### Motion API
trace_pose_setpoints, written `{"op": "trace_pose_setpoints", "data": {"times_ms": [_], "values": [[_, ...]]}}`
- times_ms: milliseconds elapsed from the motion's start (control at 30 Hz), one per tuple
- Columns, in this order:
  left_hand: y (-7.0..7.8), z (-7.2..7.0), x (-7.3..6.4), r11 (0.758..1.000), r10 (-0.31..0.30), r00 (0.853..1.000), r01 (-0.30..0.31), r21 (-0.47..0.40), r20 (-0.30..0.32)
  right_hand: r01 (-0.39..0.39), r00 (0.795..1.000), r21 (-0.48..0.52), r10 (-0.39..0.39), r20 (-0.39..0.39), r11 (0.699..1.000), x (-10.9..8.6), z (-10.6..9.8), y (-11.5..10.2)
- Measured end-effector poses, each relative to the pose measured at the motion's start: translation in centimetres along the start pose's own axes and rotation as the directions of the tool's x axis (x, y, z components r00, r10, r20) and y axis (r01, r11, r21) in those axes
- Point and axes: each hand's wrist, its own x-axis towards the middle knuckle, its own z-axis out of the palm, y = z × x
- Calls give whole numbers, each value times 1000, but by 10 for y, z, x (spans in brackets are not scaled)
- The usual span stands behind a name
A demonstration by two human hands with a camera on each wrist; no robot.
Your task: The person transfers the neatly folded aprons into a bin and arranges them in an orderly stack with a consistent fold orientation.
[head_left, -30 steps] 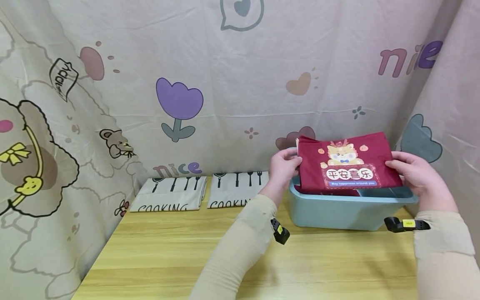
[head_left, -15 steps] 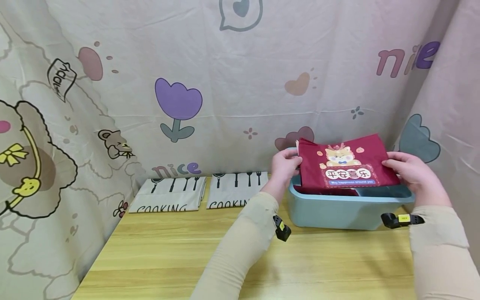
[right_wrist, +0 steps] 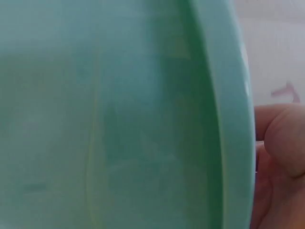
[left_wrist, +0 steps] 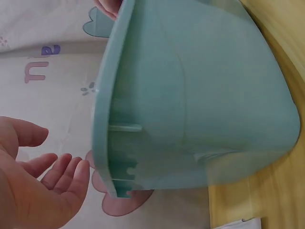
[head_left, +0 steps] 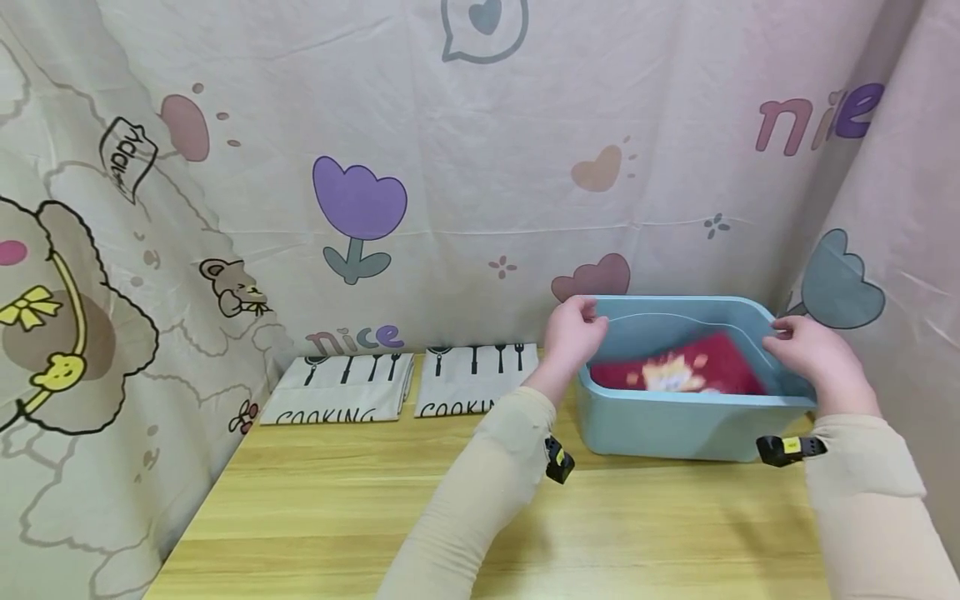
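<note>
The folded dark red cloth (head_left: 731,367), printed with a cartoon animal, lies blurred inside a light blue plastic bin (head_left: 675,429). Over the bin's left end, near the rim, is my left hand (head_left: 574,337), holding nothing. In the left wrist view that hand's fingers (left_wrist: 71,188) are relaxed and parted from the thumb, beside the bin wall (left_wrist: 214,95). My right hand (head_left: 817,362) is at the right end of the bin, its fingers loosely bent and free of the cloth. Part of it is hidden behind the rim (right_wrist: 238,119) in the right wrist view.
Two folded white cloths with black cutlery prints, one further left (head_left: 341,390) and one nearer the bin (head_left: 468,379), lie along the back of the wooden table (head_left: 375,500). A patterned curtain (head_left: 465,192) hangs behind and on both sides.
Both hands have let go of the dark red cloth, which has dropped from above the rim into the bin. My right hand has moved slightly left; the left has hardly moved.
</note>
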Motion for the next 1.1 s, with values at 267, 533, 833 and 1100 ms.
{"op": "trace_pose_setpoints", "data": {"times_ms": [267, 533, 833, 1100], "values": [[2, -9, -8, 993, 98, 995, -98, 62, 5, 94, 994, -78, -99, -55, 993, -9, 2, -24], [-5, -17, -16, 923, 253, 963, -269, 276, 90, 196, 977, -73, -201, -75, 978, -17, 10, -43], [-10, -21, -27, 796, 396, 910, -408, 447, 126, 273, 952, -100, -284, -118, 957, -23, 20, -61], [-21, -22, -36, 685, 468, 869, -472, 554, 161, 378, 899, -153, -401, -177, 913, -29, 31, -72]]}}
